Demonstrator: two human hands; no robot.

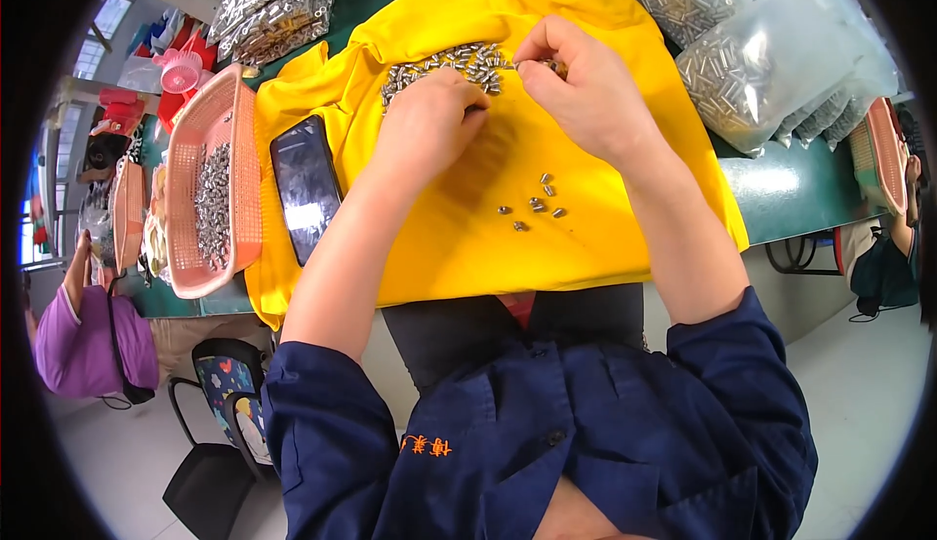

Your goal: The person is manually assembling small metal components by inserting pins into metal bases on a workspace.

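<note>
A pile of small silvery metal fittings (475,64) lies on a yellow cloth (468,238) in front of me. My left hand (429,120) is at the pile's near left edge, its fingers curled down and closed; what they hold, if anything, is hidden. To the right of the pile, my right hand (586,86) is closed in a pinch, with a small metal piece showing by the fingertips; its kind is too small to make out. Nearer to me, several loose fittings (537,205) lie scattered on the cloth.
Left of the cloth stands a pink plastic basket (252,238) with more fittings inside. A dark phone (305,184) lies on the cloth's left side. Clear bags of metal parts (732,77) sit at the far right, another bag (278,3) at the far left. A person in purple (98,340) is at left.
</note>
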